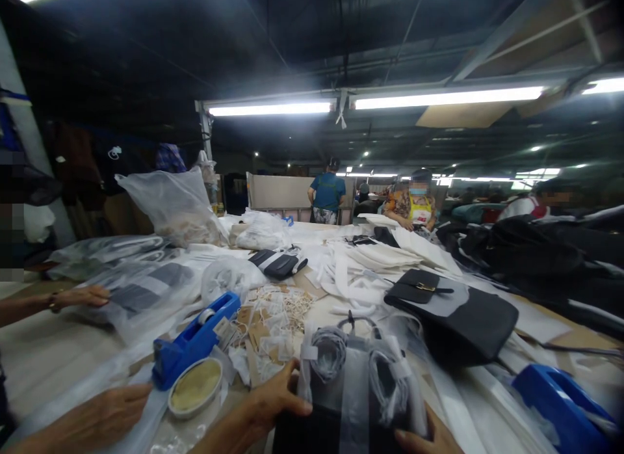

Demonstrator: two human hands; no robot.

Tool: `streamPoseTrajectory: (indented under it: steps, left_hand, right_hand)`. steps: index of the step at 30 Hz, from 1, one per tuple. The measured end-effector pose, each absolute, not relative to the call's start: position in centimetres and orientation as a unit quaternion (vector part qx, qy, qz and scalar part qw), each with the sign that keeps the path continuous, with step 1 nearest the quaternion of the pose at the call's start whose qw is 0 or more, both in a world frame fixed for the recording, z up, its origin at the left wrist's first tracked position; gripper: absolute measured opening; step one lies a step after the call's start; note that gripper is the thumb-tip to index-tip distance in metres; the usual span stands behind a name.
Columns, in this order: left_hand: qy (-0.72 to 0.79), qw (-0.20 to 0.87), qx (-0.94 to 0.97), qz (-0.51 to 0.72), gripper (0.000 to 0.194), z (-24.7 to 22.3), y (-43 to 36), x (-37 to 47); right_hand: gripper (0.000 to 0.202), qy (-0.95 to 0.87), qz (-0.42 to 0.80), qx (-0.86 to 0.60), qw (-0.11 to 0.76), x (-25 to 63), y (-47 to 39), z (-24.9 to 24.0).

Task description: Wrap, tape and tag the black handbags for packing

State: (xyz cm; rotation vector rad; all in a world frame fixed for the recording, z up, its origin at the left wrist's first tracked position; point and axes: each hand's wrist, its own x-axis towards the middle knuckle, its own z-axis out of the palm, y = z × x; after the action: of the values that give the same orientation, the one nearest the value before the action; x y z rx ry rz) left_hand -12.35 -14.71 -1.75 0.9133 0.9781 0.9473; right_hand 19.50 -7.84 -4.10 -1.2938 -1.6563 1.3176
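In a workshop under fluorescent tubes, a black bag is at the near side of a cluttered surface. Fingers of the left hand and right hand clasp its opposite edges.

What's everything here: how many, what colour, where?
Wrapped bag: one, black, front centre
Buckled flap bag: one, black, right
Small bag: one, black, centre
Tape dispensers: two, blue, left and lower right
Round tub: one, white, beside left dispenser
Stringed tags: many, brown and white, centre
Bagged item: one, dark, left
Tall plastic bag: one, translucent, left back
Loose sheets: many, white, centre back
Fabric-like pile: one, black, far right
Worktable: one, beige, foreground
Light tubes: several, white, overhead
Co-workers: at least three, varied clothes, background
Neighbour's hands: two, bare, left
Left hand, right hand: one each, bare, holding wrapped bag
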Motion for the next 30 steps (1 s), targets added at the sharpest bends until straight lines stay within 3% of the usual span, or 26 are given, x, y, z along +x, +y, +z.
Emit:
streamPoseTrajectory:
  steps: [5, 10, 15, 19, 23, 26, 30]
  left_hand:
    - [0.447, 0.676, 0.376, 0.450, 0.062, -1.8, -14.5, -12.2]
    - [0.452, 0.658, 0.379, 0.469, 0.053, 0.4, -10.7, -13.0]
    - [0.460, 0.628, 0.378, 0.501, 0.050, 4.6, -0.8, -15.0]
    - [0.487, 0.602, 0.379, 0.507, 0.049, 8.1, 9.2, -18.6]
    - [0.550, 0.465, 0.377, 0.582, 0.059, 11.2, 15.8, -23.4]
    - [0.620, 0.312, 0.363, 0.622, 0.069, 12.1, 15.7, -26.9]
    - [0.646, 0.316, 0.349, 0.601, 0.057, 9.9, 10.2, -29.5]
  right_hand:
    - [0.067, -0.631, 0.506, -0.513, 0.288, 18.9, -7.4, -3.4]
    - [0.056, -0.562, 0.586, -0.483, 0.326, 17.8, -3.7, -0.9]
    - [0.048, -0.481, 0.709, -0.422, 0.297, 15.1, 6.3, 4.6]
    - [0.042, -0.444, 0.724, -0.427, 0.311, 10.7, 16.3, 8.7]
    - [0.023, -0.414, 0.721, -0.437, 0.344, 4.7, 25.4, 10.7]
    - [0.014, -0.365, 0.737, -0.441, 0.359, -0.3, 31.9, 11.1]
    - [0.008, -0.331, 0.726, -0.455, 0.396, -7.5, 40.5, 10.4]
